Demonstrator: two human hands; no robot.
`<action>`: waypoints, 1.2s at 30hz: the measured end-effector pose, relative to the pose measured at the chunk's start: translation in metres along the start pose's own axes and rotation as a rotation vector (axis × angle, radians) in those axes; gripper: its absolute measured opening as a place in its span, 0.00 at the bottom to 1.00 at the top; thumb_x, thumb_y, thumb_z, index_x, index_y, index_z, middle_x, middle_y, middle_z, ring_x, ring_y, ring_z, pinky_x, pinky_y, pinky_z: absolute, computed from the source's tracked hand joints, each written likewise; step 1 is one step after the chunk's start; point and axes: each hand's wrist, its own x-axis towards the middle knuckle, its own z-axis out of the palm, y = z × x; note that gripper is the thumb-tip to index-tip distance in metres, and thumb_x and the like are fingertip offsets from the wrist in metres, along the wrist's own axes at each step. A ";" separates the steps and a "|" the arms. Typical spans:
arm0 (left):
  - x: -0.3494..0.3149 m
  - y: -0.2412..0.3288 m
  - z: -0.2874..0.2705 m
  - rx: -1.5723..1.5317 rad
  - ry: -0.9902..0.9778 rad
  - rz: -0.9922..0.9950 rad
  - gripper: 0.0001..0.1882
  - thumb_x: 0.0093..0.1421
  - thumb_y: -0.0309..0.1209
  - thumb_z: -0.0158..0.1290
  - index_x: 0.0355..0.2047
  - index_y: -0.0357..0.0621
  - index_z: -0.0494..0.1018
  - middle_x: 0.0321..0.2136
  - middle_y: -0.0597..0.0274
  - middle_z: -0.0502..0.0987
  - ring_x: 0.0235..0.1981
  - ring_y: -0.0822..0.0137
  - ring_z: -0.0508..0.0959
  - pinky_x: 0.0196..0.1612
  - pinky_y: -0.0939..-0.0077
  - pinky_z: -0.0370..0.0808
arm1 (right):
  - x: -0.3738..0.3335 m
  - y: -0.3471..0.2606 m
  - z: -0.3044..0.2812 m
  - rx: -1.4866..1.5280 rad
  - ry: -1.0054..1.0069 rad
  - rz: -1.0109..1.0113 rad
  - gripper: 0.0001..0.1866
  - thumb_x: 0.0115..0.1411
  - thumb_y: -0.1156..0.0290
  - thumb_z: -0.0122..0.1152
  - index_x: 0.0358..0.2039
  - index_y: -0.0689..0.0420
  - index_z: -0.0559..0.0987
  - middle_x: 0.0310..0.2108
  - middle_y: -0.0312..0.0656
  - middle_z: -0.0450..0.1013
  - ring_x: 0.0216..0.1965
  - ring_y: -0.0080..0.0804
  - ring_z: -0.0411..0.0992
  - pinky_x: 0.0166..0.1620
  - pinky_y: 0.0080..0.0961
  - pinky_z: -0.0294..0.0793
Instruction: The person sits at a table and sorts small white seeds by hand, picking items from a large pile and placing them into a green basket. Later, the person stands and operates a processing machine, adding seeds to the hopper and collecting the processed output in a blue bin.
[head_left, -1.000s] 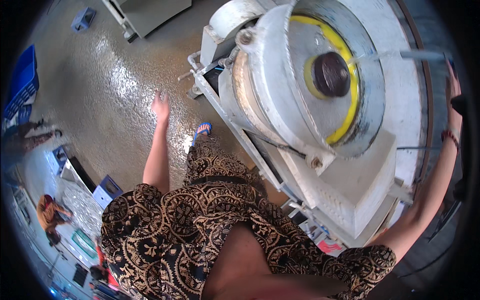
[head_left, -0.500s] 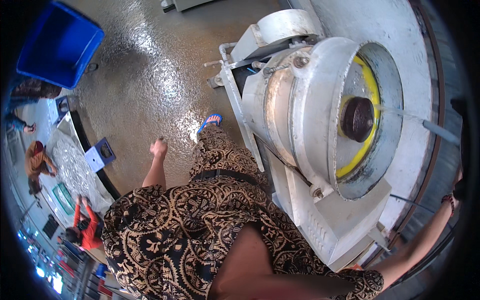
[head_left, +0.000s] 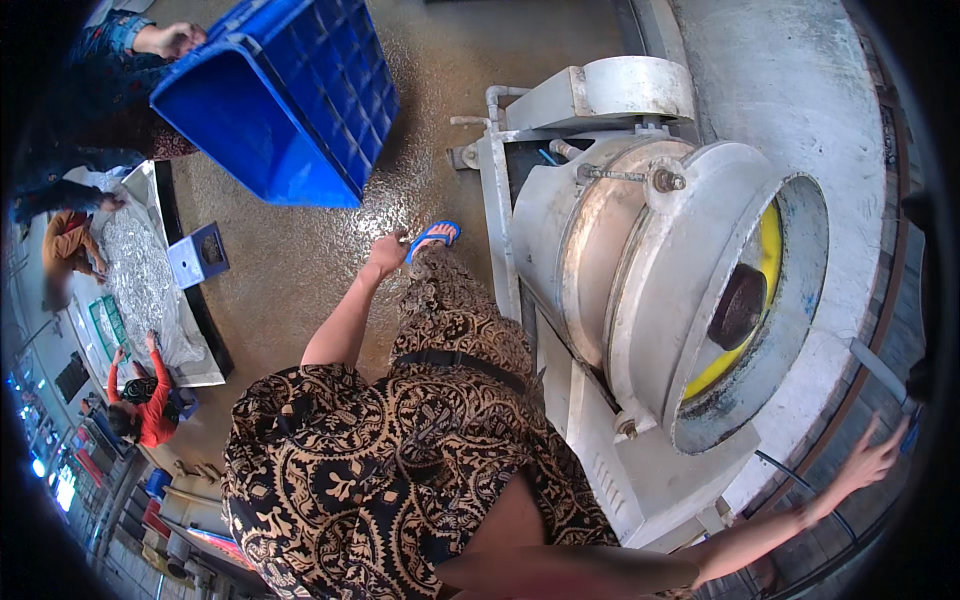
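Observation:
My left hand [head_left: 385, 252] hangs beside my patterned dress [head_left: 400, 450], fingers curled closed; whatever they may hold is too small to make out. My right hand [head_left: 868, 455] reaches out at the far right with its fingers spread, near a blue fitting [head_left: 908, 432] below a grey pipe end [head_left: 880, 370]. No water shows at the pipe's mouth. Between my arms and the wall stands a tilted metal drum machine [head_left: 640, 270]. Inside its round mouth show a yellow ring [head_left: 770, 250] and a dark rounded hub [head_left: 738, 305].
At upper left another person's hand [head_left: 175, 40] grips a blue plastic crate [head_left: 290, 110] over the wet floor [head_left: 235, 225]. Beyond it, people crouch around a low tray of shiny silvery material [head_left: 140, 260]. A small blue-white stool [head_left: 198, 255] stands beside the tray.
The water stream from the pipe has stopped showing. My right hand has come into view, spread. My left hand moved up and right. The co-worker's blue crate came closer and tipped.

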 end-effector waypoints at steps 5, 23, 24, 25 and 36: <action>0.007 0.029 -0.001 0.120 -0.188 0.174 0.23 0.52 0.42 0.51 0.47 0.45 0.70 0.40 0.46 0.74 0.43 0.50 0.73 0.47 0.65 0.68 | -0.160 -0.107 -0.096 1.166 -0.826 0.045 0.28 0.63 0.54 0.38 0.59 0.57 0.57 0.61 0.45 0.51 0.63 0.40 0.45 0.63 0.38 0.41; 0.115 0.122 0.018 0.233 -0.241 0.588 0.21 0.52 0.41 0.52 0.40 0.39 0.73 0.34 0.47 0.76 0.34 0.58 0.77 0.38 0.68 0.71 | -0.242 -0.252 -0.082 1.050 -0.024 0.889 0.21 0.60 0.66 0.39 0.51 0.63 0.66 0.42 0.48 0.64 0.45 0.39 0.61 0.50 0.34 0.58; 0.120 0.095 0.016 0.235 -0.199 0.594 0.18 0.52 0.41 0.50 0.38 0.41 0.74 0.33 0.47 0.76 0.36 0.54 0.77 0.40 0.66 0.72 | -0.242 -0.261 -0.078 1.122 0.021 0.878 0.21 0.60 0.65 0.40 0.51 0.64 0.65 0.42 0.48 0.63 0.46 0.39 0.61 0.51 0.35 0.58; 0.125 0.070 0.023 0.227 -0.177 0.596 0.17 0.53 0.41 0.48 0.36 0.44 0.76 0.33 0.47 0.76 0.37 0.51 0.76 0.41 0.63 0.72 | -0.242 -0.264 -0.077 1.163 0.076 0.840 0.22 0.59 0.65 0.42 0.51 0.64 0.64 0.43 0.49 0.62 0.46 0.40 0.61 0.51 0.35 0.57; 0.113 -0.193 -0.006 0.785 -0.006 0.110 0.14 0.48 0.34 0.48 0.31 0.41 0.77 0.32 0.48 0.77 0.38 0.51 0.77 0.41 0.62 0.74 | -0.400 -0.384 -0.126 1.555 -0.696 0.252 0.14 0.53 0.71 0.51 0.41 0.56 0.73 0.39 0.46 0.68 0.43 0.42 0.65 0.48 0.39 0.65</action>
